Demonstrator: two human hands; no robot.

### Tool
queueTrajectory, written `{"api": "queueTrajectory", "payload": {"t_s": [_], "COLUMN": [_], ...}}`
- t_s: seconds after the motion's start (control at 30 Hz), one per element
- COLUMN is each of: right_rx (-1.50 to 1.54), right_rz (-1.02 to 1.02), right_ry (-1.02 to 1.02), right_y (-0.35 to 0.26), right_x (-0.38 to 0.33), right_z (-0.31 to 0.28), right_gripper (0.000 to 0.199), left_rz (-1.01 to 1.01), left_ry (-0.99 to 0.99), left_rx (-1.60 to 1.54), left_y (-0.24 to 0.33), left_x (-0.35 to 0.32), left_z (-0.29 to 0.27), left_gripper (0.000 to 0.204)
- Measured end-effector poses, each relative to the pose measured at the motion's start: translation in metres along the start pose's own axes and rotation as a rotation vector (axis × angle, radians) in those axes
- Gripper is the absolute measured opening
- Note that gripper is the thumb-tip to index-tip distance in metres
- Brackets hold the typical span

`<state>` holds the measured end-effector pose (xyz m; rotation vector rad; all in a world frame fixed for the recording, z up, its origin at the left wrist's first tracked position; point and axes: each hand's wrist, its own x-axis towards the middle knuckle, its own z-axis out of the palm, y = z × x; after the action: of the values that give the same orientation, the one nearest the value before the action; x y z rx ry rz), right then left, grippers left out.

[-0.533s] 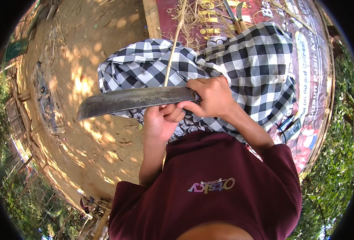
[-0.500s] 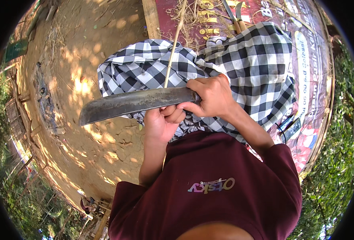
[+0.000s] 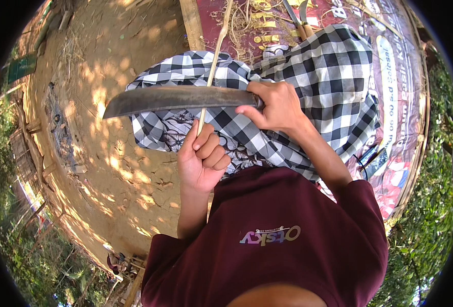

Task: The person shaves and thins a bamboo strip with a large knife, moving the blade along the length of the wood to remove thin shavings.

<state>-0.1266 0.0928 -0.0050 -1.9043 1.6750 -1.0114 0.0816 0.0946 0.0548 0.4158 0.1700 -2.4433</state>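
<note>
Sitting place: bare packed earth (image 3: 109,169) is lying under the person, dappled with sun and shade; green bushes (image 3: 431,194) are ringing the rim of the view
Lap: a black-and-white checked cloth (image 3: 334,87) is draping over the knees
Mat: a red printed banner (image 3: 390,169) is spreading under the legs on the right, its white lettered oval showing near the far edge; dry shavings (image 3: 247,20) are littering its top
Green sign: a small green board (image 3: 22,66) is standing at the far left
Right hand (image 3: 275,105): closing around the handle of a long dark blade (image 3: 175,97), which is pointing left across the lap
Left hand (image 3: 203,158): curling shut on a thin pale strip (image 3: 213,61); the strip is rising from the fist and crossing the blade
</note>
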Motion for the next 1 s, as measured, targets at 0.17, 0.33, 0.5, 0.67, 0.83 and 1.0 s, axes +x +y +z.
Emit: {"api": "queueTrajectory", "payload": {"t_s": [0.17, 0.33, 0.5, 0.67, 0.83, 1.0], "right_rx": [-0.011, 0.029, 0.048, 0.01, 0.005, 0.049], "right_rz": [-0.053, -0.045, 0.161, 0.115, 0.117, 0.083], "right_ry": [-0.067, -0.002, -0.1, -0.08, -0.086, -0.081], "right_y": [-0.019, -0.013, -0.003, -0.002, 0.0, -0.007], "right_x": [-0.004, -0.001, -0.004, -0.008, -0.011, -0.012], "right_z": [-0.002, -0.001, -0.01, -0.008, -0.005, -0.003], "right_gripper": [0.058, 0.056, 0.055, 0.054, 0.054, 0.055], "left_rz": [0.013, 0.066, 0.081, 0.141, 0.104, 0.031], "left_ry": [-0.086, -0.02, 0.043, 0.135, 0.255, 0.239], "left_rx": [-0.072, 0.228, 0.222, 0.396, 0.577, 0.489], "left_y": [0.004, 0.007, 0.007, 0.005, 0.008, 0.013], "left_x": [0.006, 0.012, 0.012, 0.019, 0.021, 0.029], "left_z": [-0.008, -0.001, -0.003, -0.003, 0.0, -0.008], "left_gripper": [0.039, 0.038, 0.038, 0.033, 0.022, 0.025]}}
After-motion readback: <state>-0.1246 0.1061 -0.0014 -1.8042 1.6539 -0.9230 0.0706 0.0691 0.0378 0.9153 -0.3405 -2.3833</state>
